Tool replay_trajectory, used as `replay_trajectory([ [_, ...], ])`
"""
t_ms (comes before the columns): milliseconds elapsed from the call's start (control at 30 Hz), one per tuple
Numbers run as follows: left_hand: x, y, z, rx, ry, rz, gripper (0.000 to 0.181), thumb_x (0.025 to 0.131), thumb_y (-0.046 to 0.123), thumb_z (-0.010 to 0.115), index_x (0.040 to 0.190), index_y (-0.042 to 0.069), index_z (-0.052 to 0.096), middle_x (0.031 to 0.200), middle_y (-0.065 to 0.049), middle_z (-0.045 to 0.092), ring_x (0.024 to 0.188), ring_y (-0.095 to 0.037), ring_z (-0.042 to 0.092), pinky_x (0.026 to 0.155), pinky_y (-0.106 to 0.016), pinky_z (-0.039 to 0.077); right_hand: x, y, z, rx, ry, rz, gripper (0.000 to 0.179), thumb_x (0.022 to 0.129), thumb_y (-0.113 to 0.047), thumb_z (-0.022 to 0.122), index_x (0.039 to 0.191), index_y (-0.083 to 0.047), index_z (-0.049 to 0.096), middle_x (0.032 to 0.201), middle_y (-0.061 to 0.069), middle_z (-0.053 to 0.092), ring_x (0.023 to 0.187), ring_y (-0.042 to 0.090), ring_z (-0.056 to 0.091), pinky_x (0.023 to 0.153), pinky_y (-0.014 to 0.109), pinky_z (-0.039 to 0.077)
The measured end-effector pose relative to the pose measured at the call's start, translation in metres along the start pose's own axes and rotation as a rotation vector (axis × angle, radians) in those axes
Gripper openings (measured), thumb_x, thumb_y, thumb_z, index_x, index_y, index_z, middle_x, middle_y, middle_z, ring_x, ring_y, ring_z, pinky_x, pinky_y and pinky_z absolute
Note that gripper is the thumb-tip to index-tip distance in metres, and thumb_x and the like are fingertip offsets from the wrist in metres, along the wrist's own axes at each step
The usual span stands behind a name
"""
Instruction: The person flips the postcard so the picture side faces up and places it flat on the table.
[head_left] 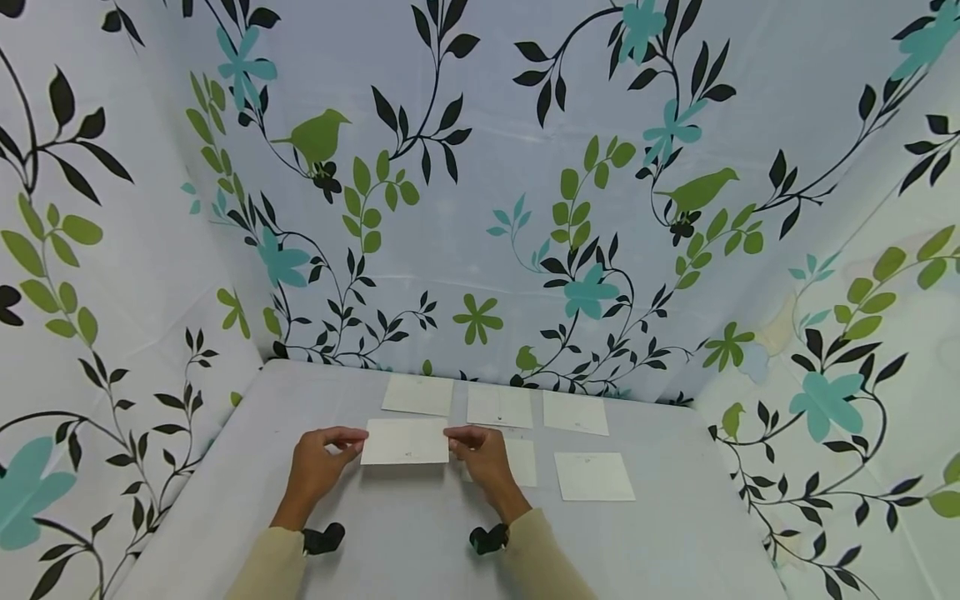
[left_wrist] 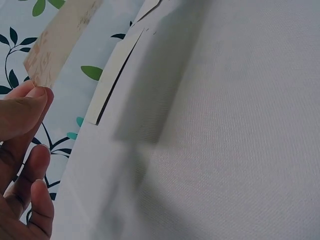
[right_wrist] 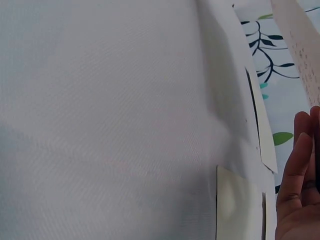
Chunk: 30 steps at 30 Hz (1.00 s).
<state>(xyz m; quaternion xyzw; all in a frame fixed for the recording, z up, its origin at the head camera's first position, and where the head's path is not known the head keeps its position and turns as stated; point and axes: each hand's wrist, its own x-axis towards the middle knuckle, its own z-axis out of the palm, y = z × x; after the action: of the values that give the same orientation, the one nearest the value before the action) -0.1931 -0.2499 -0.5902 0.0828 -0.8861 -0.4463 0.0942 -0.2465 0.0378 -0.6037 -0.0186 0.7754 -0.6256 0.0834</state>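
A cream card (head_left: 405, 440) is raised above the white tabletop, its shadow falling on the cloth below. My left hand (head_left: 318, 467) pinches its left edge between thumb and fingers. At the opposite edge, my right hand (head_left: 487, 467) pinches it likewise. In the left wrist view, the side of the card (left_wrist: 60, 47) facing that camera carries brownish markings; small dark marks also show on the card (right_wrist: 300, 50) in the right wrist view. Part of another cream card (head_left: 521, 462) lies behind my right hand, on the table.
Three cards lie along the back: a left one (head_left: 417, 394), a middle one (head_left: 499, 405) and a right one (head_left: 575, 413). Another card (head_left: 595, 477) lies at the front right. A patterned curtain (head_left: 480, 250) borders the back and sides of the table (head_left: 675, 542).
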Motion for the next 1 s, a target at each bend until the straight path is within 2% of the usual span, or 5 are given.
replay_trajectory([
  [233, 0.0019, 0.0043, -0.0009, 0.013, 0.005, 0.004, 0.016, 0.097, 0.015, 0.079, 0.111, 0.021, 0.084, 0.109, -0.003, 0.080, 0.102, -0.023, 0.062, 0.082, -0.033, 0.046, 0.0028, 0.0043, -0.0055, -0.003, 0.000, -0.067, 0.013, 0.095, -0.011, 0.080, 0.103, -0.020, 0.084, 0.105, -0.001, 0.080, 0.091, 0.012, 0.071, 0.076, 0.024, 0.057],
  [667, 0.0006, 0.0051, -0.0027, -0.023, 0.015, 0.020, 0.015, 0.098, 0.019, 0.079, 0.112, 0.017, 0.083, 0.112, -0.005, 0.081, 0.101, -0.021, 0.062, 0.079, -0.029, 0.046, 0.0007, 0.0037, -0.0061, -0.024, 0.000, -0.124, 0.009, 0.094, -0.013, 0.081, 0.099, -0.020, 0.083, 0.100, -0.002, 0.079, 0.088, 0.014, 0.070, 0.075, 0.023, 0.057],
  [1000, 0.0010, 0.0073, 0.0009, -0.046, 0.040, 0.003, 0.014, 0.097, 0.019, 0.080, 0.110, 0.017, 0.082, 0.112, -0.005, 0.079, 0.096, -0.019, 0.059, 0.075, -0.025, 0.046, 0.0026, 0.0033, -0.0026, -0.039, 0.018, -0.160, 0.007, 0.097, -0.014, 0.078, 0.102, -0.019, 0.079, 0.099, -0.001, 0.077, 0.088, 0.012, 0.071, 0.073, 0.024, 0.057],
])
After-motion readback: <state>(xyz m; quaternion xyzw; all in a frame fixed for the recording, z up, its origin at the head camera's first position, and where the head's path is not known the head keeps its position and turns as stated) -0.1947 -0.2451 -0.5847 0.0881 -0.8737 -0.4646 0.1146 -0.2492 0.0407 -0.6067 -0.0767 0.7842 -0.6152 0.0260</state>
